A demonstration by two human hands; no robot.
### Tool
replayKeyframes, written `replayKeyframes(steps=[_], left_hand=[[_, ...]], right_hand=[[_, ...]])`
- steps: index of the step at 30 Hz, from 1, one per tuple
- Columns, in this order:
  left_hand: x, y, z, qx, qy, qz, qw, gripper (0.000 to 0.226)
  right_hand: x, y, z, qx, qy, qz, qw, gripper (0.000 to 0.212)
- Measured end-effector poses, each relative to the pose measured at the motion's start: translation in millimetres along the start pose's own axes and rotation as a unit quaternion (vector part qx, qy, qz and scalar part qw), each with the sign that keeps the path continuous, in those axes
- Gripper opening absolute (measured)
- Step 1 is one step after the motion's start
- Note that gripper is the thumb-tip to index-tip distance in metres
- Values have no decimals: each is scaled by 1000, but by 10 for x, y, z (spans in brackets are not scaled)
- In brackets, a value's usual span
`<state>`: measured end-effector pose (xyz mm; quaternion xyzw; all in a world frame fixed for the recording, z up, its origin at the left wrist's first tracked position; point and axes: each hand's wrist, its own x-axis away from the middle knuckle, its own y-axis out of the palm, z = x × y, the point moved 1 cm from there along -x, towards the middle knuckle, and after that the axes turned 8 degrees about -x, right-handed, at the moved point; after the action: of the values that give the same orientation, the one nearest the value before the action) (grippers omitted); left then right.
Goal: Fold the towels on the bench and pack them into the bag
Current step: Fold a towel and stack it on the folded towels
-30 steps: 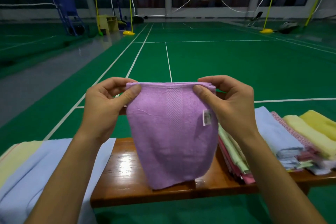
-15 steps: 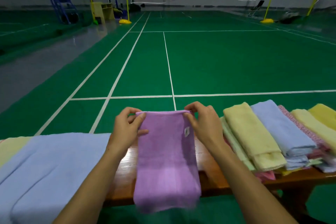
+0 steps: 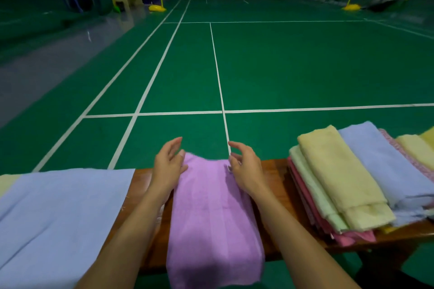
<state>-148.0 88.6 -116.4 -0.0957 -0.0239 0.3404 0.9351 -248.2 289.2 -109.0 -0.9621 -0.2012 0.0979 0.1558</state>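
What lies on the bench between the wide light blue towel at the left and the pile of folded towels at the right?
In the head view, the purple towel lies across the wooden bench, with both hands beside its far end.

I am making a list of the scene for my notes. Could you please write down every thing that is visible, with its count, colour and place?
Folded purple terry towel: one, purple, across the middle of the bench, near end hanging over the front edge.
Large light blue cloth: one, light blue, spread on the left.
Stack of folded towels: one stack, yellow, light blue, pale green, pink, on the bench's right part.
Brown wooden bench: one, brown, in front of the person.
Green sports court floor: one, green with white lines, beyond the bench.
Yellow net post bases: two, yellow, far on the court.
Left hand: one, fingers relaxed, at the purple towel's far left corner.
Right hand: one, fingers relaxed, at its far right corner.
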Motion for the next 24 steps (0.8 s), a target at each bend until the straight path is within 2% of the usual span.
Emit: replayKeyframes(steps=[3,8,12,19,22,24], left_hand=[[35,-73,1,-48,33,-17,998,42],[415,-219,160,-67,61,-74,993,31],[825,-382,291,-131,89,-124,980,24],[1327,-574,195,-335,159,-196,908,18],[1375,-563,120,-394,165,-238,872,26],[1346,-555,70,-421,176,-239,857,32]], right_hand=[[69,-101,-41,-6,-8,-22,1000,42],[319,-430,-42,17,-24,-42,999,28],[686,-644,-38,20,-33,-81,996,23],[1193,-779,105,29,-62,-152,986,26],[1260,-725,150,54,-75,-192,977,24],[1259,-670,175,78,-80,-218,970,25]])
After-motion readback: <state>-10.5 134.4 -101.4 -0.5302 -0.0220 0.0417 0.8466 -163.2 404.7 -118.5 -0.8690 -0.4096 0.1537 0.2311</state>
